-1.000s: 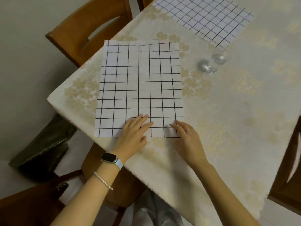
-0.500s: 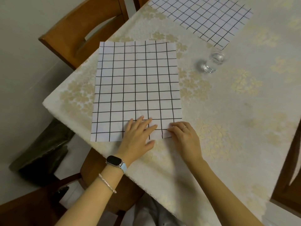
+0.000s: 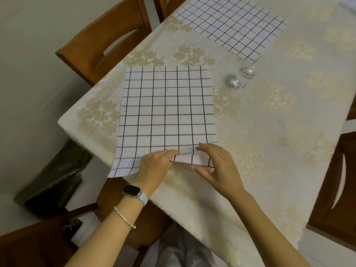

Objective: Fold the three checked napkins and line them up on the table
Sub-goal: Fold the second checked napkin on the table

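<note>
A white napkin with a black check (image 3: 165, 112) lies spread flat at the near left corner of the table (image 3: 269, 151), its near left corner hanging past the table's edge. My left hand (image 3: 156, 166) pinches its near edge, fingers curled over the cloth. My right hand (image 3: 215, 166) grips the same edge just to the right, thumb underneath and fingers on top, and that stretch of the edge is lifted off the table. A second checked napkin (image 3: 231, 26) lies flat at the far side. A corner of another pale cloth (image 3: 348, 4) shows at the top right.
A clear drinking glass (image 3: 243, 78) stands between the two napkins, right of the near one. Wooden chairs stand at the far left (image 3: 104, 45), near left (image 3: 25, 245) and right (image 3: 335, 189). A dark bag (image 3: 55, 180) sits on the floor at the left.
Both hands lay flat on the napkin's near edge. Now their fingers have closed on that edge and raised it slightly. The napkin has slid a little toward the table's edge.
</note>
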`<action>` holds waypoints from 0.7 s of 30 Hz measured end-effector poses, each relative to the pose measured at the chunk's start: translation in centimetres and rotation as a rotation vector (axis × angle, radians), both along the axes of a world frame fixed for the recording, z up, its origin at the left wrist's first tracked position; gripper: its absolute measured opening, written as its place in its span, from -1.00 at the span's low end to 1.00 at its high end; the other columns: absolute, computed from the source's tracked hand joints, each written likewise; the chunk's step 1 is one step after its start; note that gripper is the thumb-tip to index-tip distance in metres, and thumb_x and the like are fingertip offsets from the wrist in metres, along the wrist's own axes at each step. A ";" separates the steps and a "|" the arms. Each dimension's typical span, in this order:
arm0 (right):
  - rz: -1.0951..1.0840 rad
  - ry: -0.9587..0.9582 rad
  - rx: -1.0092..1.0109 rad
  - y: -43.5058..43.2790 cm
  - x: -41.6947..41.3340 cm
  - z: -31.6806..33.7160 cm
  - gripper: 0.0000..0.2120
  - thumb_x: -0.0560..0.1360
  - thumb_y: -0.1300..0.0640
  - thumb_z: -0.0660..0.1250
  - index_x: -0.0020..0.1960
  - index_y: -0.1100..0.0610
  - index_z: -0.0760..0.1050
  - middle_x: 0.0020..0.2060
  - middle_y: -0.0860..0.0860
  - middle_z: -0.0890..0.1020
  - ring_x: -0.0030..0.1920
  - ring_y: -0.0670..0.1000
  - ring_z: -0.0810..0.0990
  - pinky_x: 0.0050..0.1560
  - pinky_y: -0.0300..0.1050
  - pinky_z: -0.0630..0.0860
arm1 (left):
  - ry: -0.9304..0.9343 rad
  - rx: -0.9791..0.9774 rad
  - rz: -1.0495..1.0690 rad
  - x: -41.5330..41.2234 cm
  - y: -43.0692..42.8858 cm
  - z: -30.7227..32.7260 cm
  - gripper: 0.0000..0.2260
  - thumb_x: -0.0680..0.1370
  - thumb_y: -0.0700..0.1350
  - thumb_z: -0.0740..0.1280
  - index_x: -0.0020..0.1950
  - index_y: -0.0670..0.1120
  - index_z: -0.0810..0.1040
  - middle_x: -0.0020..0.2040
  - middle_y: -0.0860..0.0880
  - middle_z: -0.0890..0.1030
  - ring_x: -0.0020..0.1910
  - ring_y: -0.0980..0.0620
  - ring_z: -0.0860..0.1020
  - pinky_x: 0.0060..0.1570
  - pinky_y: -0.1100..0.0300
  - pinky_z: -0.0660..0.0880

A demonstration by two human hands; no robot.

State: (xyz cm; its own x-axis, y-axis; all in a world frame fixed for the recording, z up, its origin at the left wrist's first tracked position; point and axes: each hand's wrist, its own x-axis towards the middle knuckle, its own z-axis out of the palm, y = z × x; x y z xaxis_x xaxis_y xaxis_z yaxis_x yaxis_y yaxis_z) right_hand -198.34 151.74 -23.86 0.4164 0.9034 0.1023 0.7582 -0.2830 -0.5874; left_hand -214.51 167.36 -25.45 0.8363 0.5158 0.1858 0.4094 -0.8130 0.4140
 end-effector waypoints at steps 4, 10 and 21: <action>0.091 -0.066 -0.043 -1.4 -0.5 0.5 -0.44 0.44 -0.14 0.45 0.38 -0.01 0.44 0.35 -0.08 0.52 0.41 0.01 0.41 0.43 0.05 0.31 | 0.000 -0.030 -0.046 -0.7 -0.7 3.1 -0.76 0.56 0.06 0.21 0.03 0.06 0.66 -0.31 0.10 0.67 -0.43 0.08 0.60 -0.50 0.15 0.53; -0.091 0.153 0.097 -3.1 -0.2 2.2 -0.79 0.46 0.19 0.46 0.07 -0.01 0.65 0.01 -0.11 0.70 0.06 -0.06 0.62 0.14 -0.10 0.52 | 0.086 -0.132 -0.048 -3.2 -0.6 5.5 -0.85 0.47 -0.02 0.43 0.03 0.11 0.67 -0.17 0.15 0.71 -0.22 0.15 0.67 -0.23 0.21 0.60; -0.195 0.403 0.079 -4.8 2.2 5.5 -0.72 0.47 0.35 0.40 -0.02 -0.02 0.66 -0.10 -0.22 0.70 -0.04 -0.21 0.65 -0.07 -0.34 0.53 | 0.087 -0.477 0.221 -9.6 2.3 8.3 -0.95 0.47 -0.04 0.47 -0.11 0.12 0.69 -0.19 0.24 0.68 -0.12 0.29 0.61 -0.10 0.26 0.57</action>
State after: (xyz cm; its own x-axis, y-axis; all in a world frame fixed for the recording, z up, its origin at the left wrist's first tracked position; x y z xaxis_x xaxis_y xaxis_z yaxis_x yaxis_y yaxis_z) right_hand -196.13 146.97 -18.38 0.5988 0.8000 -0.0380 0.4012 -0.3407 -0.8503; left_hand -224.14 169.62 -17.15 0.7002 0.6915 -0.1778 0.5989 -0.4333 0.6735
